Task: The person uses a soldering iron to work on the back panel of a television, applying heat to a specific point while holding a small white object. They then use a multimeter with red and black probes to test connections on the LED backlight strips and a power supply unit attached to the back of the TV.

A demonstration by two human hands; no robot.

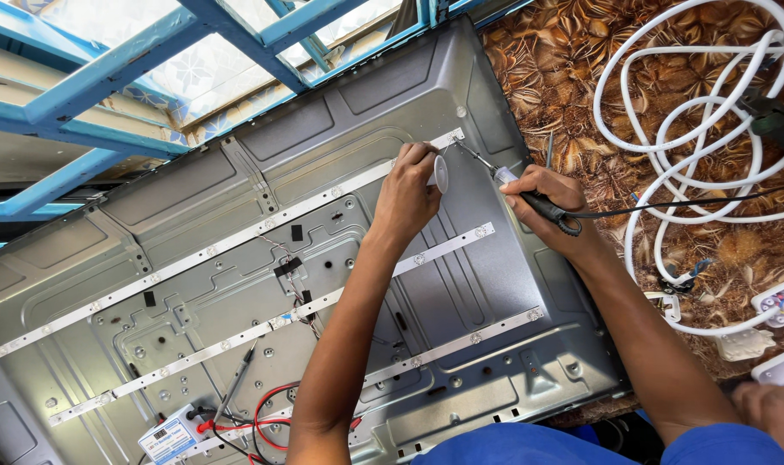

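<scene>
A grey metal television back panel (pixel 194 215) lies flat with several white LED strips (pixel 237 237) screwed across it. My left hand (pixel 409 189) rests on the end of the top strip, pinching a small white round lens (pixel 441 172). My right hand (pixel 551 202) grips a soldering iron (pixel 529 196) with a black handle and clear collar. Its thin metal tip (pixel 471 153) points at the strip's end, just right of the lens. A black cord (pixel 693 205) runs from the iron off to the right.
A coil of white cable (pixel 702 129) lies on the brown patterned cloth (pixel 573 60) at right, with white sockets (pixel 783 301) below it. A small tester box (pixel 170 437) with red and black leads and a probe (pixel 237 379) sits at the panel's lower left. Blue metal bars (pixel 108 69) cross the top left.
</scene>
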